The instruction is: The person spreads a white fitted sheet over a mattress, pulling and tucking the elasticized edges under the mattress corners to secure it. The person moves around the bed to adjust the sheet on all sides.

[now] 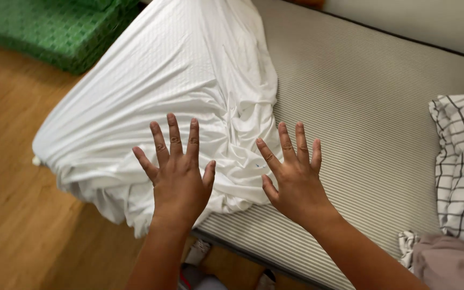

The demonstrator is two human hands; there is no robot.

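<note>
Head view shows the white sheet [178, 80] bunched over one corner of the striped mattress [361, 118], its loose edge hanging off toward the wooden floor [17, 215]; with so much slack piled at the near corner, I judge the sheet could slide off the bed or stay creased, since nothing grips it. The left hand [178, 172] lies flat on the bunched fabric, fingers spread wide and holding nothing; the right hand [294, 177] is likewise splayed and empty, at the sheet's edge over the bare mattress, both arms stretched forward.
</note>
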